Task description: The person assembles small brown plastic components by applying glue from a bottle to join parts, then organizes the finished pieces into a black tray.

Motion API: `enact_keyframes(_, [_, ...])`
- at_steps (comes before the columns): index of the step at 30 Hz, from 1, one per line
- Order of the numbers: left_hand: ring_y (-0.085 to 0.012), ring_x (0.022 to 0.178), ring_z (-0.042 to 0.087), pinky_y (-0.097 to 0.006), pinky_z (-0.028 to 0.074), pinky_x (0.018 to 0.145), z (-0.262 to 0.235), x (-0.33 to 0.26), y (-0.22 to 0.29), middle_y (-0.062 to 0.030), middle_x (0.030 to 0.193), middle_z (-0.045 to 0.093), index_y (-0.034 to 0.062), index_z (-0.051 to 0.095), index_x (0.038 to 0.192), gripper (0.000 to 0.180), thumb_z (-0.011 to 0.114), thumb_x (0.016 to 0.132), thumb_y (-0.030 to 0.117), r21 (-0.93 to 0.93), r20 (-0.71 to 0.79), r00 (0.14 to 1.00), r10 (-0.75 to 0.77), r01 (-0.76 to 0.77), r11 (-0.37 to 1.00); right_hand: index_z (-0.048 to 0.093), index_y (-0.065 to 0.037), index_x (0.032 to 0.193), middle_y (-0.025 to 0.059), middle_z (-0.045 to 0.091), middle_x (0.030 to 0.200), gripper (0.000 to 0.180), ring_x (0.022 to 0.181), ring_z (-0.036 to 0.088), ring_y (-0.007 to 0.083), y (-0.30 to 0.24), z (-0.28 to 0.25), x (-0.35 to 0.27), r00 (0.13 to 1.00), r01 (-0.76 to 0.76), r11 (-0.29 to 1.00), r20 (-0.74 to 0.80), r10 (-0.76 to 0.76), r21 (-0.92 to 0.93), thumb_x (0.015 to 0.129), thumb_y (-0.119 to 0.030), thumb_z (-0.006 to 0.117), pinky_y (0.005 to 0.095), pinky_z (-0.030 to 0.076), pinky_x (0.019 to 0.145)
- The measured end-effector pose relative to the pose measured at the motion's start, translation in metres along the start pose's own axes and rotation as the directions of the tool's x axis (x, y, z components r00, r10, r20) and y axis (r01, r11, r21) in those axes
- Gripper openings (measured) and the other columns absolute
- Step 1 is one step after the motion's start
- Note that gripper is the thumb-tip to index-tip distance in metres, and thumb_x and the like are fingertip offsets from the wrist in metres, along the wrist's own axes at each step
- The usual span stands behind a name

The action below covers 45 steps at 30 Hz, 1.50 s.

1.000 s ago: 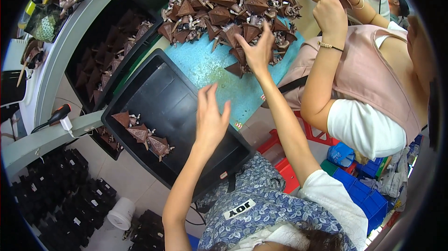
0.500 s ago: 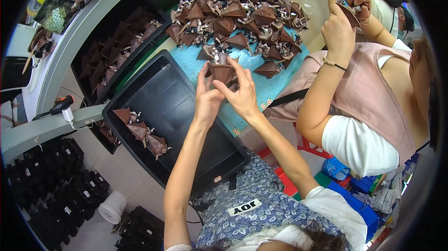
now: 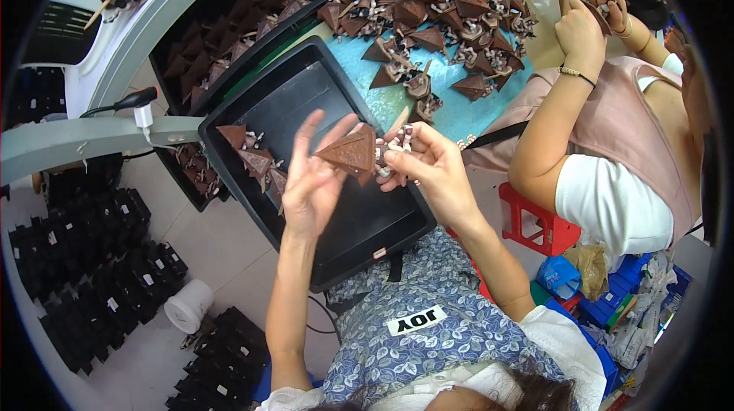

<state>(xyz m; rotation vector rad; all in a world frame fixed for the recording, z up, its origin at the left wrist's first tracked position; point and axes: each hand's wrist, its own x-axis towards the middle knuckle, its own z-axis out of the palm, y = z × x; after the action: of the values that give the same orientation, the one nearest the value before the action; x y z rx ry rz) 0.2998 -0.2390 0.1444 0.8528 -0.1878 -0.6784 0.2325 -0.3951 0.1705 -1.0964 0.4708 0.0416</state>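
Above the black tray (image 3: 306, 97), your left hand (image 3: 310, 181) and right hand (image 3: 428, 170) together grasp one brown triangular piece (image 3: 350, 154), fingers pinching its opposite sides.

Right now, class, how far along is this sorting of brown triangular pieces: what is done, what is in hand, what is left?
Done: a few brown pieces lie at the far end of the black tray. In hand: the left hand and right hand hold one triangular piece over the tray. Left: a large pile waits on the blue table, so most of the work appears to remain.
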Motion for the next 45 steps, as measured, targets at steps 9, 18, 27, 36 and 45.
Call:
enact_keyframes(9, [-0.0269,0.1,0.06,-0.038,0.053,0.083,0.0,-0.026,-0.017,-0.0158,0.105,0.061,0.0032,0.054,0.098,0.023,0.052,0.094,0.026,-0.597,-0.392,0.753,-0.528,0.229,0.769,0.042,0.005,0.111,0.0214,0.061,0.093,0.05,0.081,0.065,0.0321,0.016,0.046,-0.052,0.887,0.363,0.622,0.053,-0.458,-0.694,0.072,-0.003,0.071,0.0353,0.053,0.067])
enact_keyframes(18, [-0.0286,0.09,0.063,-0.039,0.057,0.069,0.014,-0.029,-0.016,-0.02,0.104,0.061,0.0066,0.043,0.1,0.023,0.037,0.099,0.028,-0.321,-0.533,0.754,-0.383,0.238,0.917,0.043,0.006,0.109,0.019,0.062,0.08,0.048,0.063,0.063,0.0231,0.026,0.045,-0.055,0.903,0.262,0.781,-0.141,-0.405,-0.567,0.073,-0.009,0.071,0.0324,0.049,0.056])
enact_keyframes(27, [-0.0285,0.097,0.061,-0.04,0.052,0.084,-0.002,-0.041,-0.024,-0.018,0.102,0.062,0.0017,0.053,0.096,0.022,0.048,0.094,0.023,-0.339,-0.53,0.737,-0.419,0.268,0.902,0.054,0.003,0.078,0.0108,0.054,0.059,0.025,0.043,0.055,0.0221,0.057,0.027,-0.043,0.784,0.522,0.3,0.311,-0.537,-0.798,0.08,-0.017,0.069,0.0325,0.042,0.041])
enact_keyframes(36, [-0.0336,0.087,0.064,-0.042,0.056,0.07,-0.002,-0.035,-0.031,-0.0233,0.098,0.062,0.0056,0.039,0.094,0.02,0.033,0.097,0.025,-0.207,-0.654,0.716,-0.242,0.138,0.969,0.063,0.006,0.078,0.0145,0.059,0.054,0.032,0.047,0.06,0.0177,0.058,0.036,-0.029,0.989,0.128,0.87,-0.007,-0.149,-0.477,0.086,-0.024,0.057,0.0312,0.045,0.045])
enact_keyframes(45, [-0.0345,0.09,0.063,-0.043,0.053,0.077,-0.007,-0.027,-0.031,-0.0242,0.099,0.062,0.0055,0.044,0.096,0.023,0.035,0.098,0.026,-0.096,-0.623,0.777,-0.087,0.034,0.995,0.062,0.003,0.074,0.0078,0.056,0.053,0.033,0.049,0.053,0.0077,0.063,0.043,-0.021,0.992,0.05,0.959,-0.097,-0.08,-0.278,0.089,-0.025,0.055,0.0268,0.041,0.045])
